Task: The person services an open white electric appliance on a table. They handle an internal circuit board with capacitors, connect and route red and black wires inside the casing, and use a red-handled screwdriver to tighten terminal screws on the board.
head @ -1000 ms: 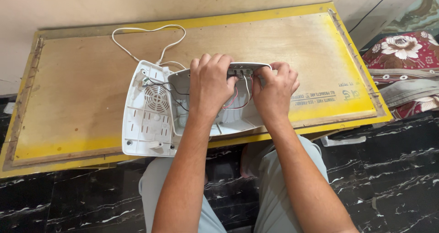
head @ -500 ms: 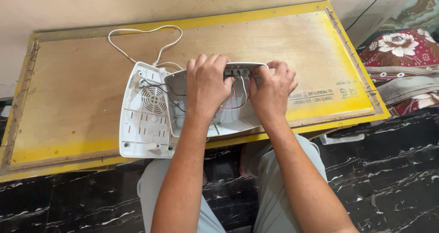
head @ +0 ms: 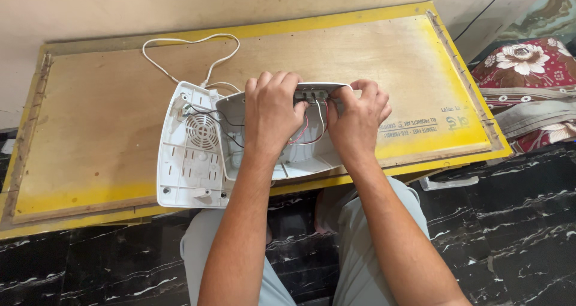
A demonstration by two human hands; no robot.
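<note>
A white plastic appliance lies opened into two shells on a plywood board [head: 108, 114]. Its back shell [head: 191, 156] with a round vent grille rests flat at the left. The front shell [head: 300, 156] stands tilted beside it, with thin red and black wires inside. My left hand [head: 273, 111] grips the front shell's top edge from above. My right hand [head: 357, 117] pinches the same edge at its right end, next to a row of small dark switches [head: 312, 94]. A white power cord [head: 192, 54] loops away toward the board's far side.
The board has yellow-painted edges and lies over a black marbled floor [head: 516, 222]. Floral red cushions [head: 528, 72] sit at the right. A pale wall runs behind the board. My knees in grey trousers [head: 372, 222] are under the near edge.
The view has shifted slightly. Both hands stay on the front shell's top edge, with only small finger movement near the switches.
</note>
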